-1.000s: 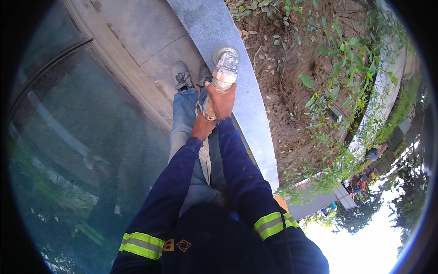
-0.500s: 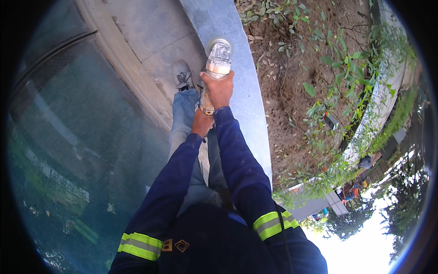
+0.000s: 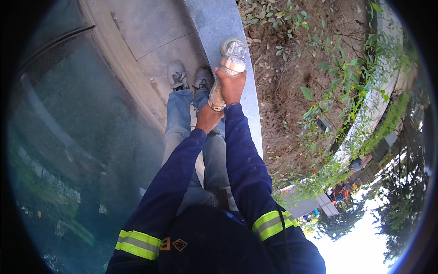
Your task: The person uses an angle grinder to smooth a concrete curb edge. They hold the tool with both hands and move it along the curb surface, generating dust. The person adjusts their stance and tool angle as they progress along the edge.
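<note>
A dusty angle grinder (image 3: 233,60) with a round disc at its far end is in both my hands. My right hand (image 3: 232,86) wraps round its body just behind the orange band near the head. Lower down, my left hand (image 3: 209,119) is closed on the rear end of the tool. The disc (image 3: 226,44) lies against or just over the pale grey top of a low wall (image 3: 218,20); I cannot tell whether it touches. My fingers' undersides are partly hidden by the tool.
Left of the wall runs a concrete walkway (image 3: 155,27), where my dusty shoes (image 3: 177,74) stand. Farther left is a large dark glass pane (image 3: 82,114) with a frame. Right of the wall lies a soil bed (image 3: 285,105) with leafy plants (image 3: 351,73) and a curved kerb.
The grinder and both hands have shifted to the right across the wall top. My second shoe, hidden before, now shows beside the first.
</note>
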`<move>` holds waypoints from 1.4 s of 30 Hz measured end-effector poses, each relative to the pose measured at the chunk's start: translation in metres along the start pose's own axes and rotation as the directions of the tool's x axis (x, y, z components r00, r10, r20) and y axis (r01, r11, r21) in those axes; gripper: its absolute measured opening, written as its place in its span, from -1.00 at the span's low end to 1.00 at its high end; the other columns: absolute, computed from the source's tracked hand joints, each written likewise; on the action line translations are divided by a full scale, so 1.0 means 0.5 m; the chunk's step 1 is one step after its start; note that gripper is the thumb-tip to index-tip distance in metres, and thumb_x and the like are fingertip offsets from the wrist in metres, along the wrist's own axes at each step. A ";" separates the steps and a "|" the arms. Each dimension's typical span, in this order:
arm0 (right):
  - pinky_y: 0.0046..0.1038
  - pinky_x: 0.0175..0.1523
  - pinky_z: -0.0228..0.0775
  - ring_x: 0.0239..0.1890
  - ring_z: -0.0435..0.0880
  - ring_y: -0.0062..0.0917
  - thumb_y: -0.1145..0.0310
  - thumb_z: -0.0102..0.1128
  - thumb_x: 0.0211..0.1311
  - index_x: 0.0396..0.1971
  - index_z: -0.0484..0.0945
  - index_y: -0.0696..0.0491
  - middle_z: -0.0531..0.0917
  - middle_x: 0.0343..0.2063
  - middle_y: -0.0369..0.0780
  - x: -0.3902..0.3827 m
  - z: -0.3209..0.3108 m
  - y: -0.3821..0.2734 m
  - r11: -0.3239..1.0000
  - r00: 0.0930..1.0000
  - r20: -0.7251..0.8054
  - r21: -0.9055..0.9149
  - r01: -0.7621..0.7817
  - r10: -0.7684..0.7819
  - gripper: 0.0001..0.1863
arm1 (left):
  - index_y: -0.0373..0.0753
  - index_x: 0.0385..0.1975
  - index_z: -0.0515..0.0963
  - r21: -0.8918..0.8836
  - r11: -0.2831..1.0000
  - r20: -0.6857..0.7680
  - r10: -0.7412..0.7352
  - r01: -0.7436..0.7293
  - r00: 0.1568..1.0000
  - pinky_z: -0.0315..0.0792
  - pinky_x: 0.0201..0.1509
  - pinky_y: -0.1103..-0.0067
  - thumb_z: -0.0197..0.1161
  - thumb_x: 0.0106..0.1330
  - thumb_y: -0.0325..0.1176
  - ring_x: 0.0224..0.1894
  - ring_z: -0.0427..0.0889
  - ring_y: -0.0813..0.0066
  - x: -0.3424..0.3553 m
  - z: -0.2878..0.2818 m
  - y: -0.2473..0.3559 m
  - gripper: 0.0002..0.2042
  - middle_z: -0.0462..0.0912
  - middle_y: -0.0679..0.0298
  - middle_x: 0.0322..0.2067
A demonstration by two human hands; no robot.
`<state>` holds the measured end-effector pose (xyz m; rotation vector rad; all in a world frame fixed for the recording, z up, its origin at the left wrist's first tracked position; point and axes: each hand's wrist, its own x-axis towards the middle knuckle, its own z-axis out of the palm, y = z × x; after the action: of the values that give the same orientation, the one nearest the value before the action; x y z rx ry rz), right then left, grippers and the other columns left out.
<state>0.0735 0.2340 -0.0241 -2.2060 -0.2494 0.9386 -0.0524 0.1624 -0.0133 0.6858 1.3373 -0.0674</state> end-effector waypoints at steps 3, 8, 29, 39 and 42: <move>-0.21 0.07 0.60 -0.10 0.79 -0.11 0.15 0.69 -0.15 0.03 0.46 0.34 0.75 -0.14 0.09 0.014 0.030 -0.048 0.979 0.999 0.045 -0.203 -0.010 0.020 -0.18 | -0.30 0.10 0.59 -0.048 0.998 0.027 -0.048 0.049 0.998 0.61 -0.12 0.35 0.55 0.19 -0.21 -0.29 0.77 0.19 -0.013 -0.015 0.057 -0.48 0.76 0.10 -0.27; -0.07 0.10 0.59 -0.05 0.78 0.07 0.05 0.63 -0.13 0.02 0.47 0.24 0.76 -0.16 0.15 -0.013 -0.004 -0.070 0.910 0.993 0.107 -0.414 -0.007 0.056 -0.20 | -0.28 0.35 0.38 0.393 0.917 0.030 0.065 -0.072 0.997 0.46 0.23 0.16 0.59 0.11 -0.04 0.19 0.58 -0.03 -0.080 -0.098 0.005 -0.17 0.55 -0.07 0.18; -0.04 0.05 0.60 -0.11 0.79 0.08 -0.06 0.62 -0.14 -0.01 0.46 0.22 0.77 -0.22 0.15 0.003 -0.102 0.014 0.852 0.972 0.233 -0.512 0.104 0.021 -0.17 | -0.30 0.28 0.33 0.707 0.456 -0.538 -0.148 0.540 0.830 0.58 0.13 0.14 0.59 0.02 0.10 0.03 0.71 -0.17 -0.261 -0.145 -0.008 -0.09 0.65 -0.18 -0.01; -0.12 0.11 0.60 -0.04 0.79 0.01 -0.04 0.64 -0.13 0.06 0.49 0.29 0.76 -0.13 0.15 0.061 -0.086 -0.032 0.848 0.955 0.297 -0.499 0.179 -0.026 -0.12 | -0.33 0.16 0.44 0.706 0.442 -0.577 -0.095 0.553 0.811 0.60 0.11 0.15 0.46 0.15 0.23 0.01 0.73 -0.18 -0.234 -0.164 -0.008 -0.20 0.66 -0.15 0.00; -0.08 0.10 0.59 -0.05 0.78 0.08 -0.09 0.60 -0.14 0.03 0.47 0.25 0.76 -0.15 0.16 0.029 -0.066 -0.046 0.818 0.946 0.324 -0.548 0.175 0.014 -0.13 | -0.31 0.20 0.45 0.689 0.443 -0.577 -0.145 0.574 0.804 0.56 0.19 0.15 0.43 0.18 0.26 0.09 0.70 -0.19 -0.236 -0.162 0.014 -0.19 0.65 -0.15 0.07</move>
<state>0.1086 0.2391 -0.0006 -2.5358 -0.8751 1.2955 -0.1505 0.1684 0.0910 1.2686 1.8900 -1.0779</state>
